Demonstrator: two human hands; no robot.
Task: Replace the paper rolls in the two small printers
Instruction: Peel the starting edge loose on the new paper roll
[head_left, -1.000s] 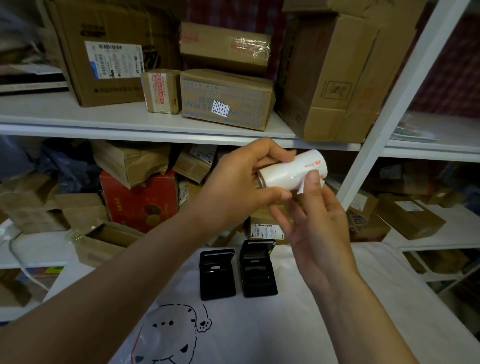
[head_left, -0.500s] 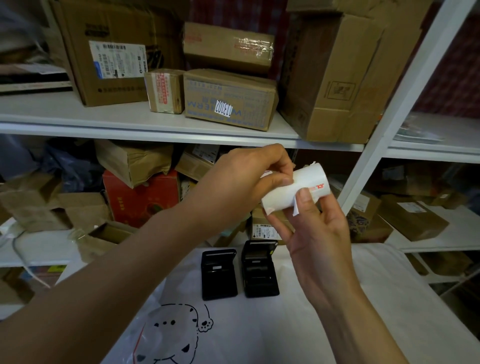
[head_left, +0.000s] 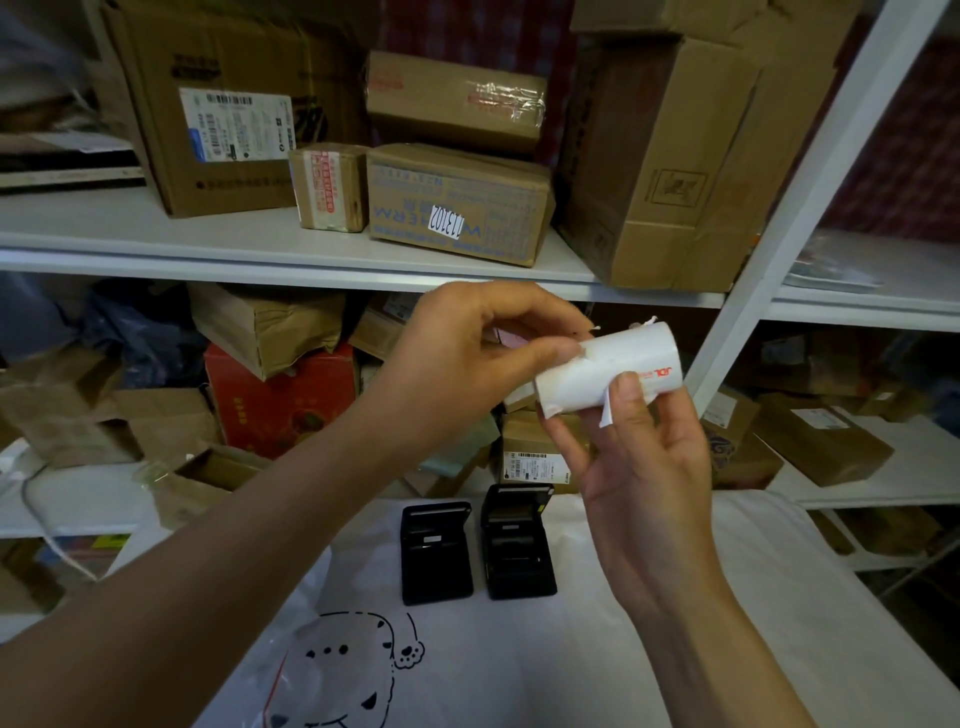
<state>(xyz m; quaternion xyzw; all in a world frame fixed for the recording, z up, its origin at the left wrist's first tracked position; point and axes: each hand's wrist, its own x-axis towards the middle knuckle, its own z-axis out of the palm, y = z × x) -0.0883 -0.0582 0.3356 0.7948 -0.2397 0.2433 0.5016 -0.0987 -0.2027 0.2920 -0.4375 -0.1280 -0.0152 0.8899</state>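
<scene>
The paper roll (head_left: 608, 371) has turned a little since before, now pinched at its wrapper by the left hand (head_left: 467, 358) and gripped by the right hand (head_left: 644, 467), above the 2 printers (head_left: 436, 558).

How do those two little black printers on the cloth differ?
The left printer lies lower, its lid tilted further back; the right printer sits slightly farther away with its lid standing more upright, showing a deeper open bay. Both are small, black, open and side by side.

Compared with one second earlier, the paper roll (head_left: 608, 369) shows its wrapper torn open where the left hand (head_left: 467, 358) pinches it.
</scene>
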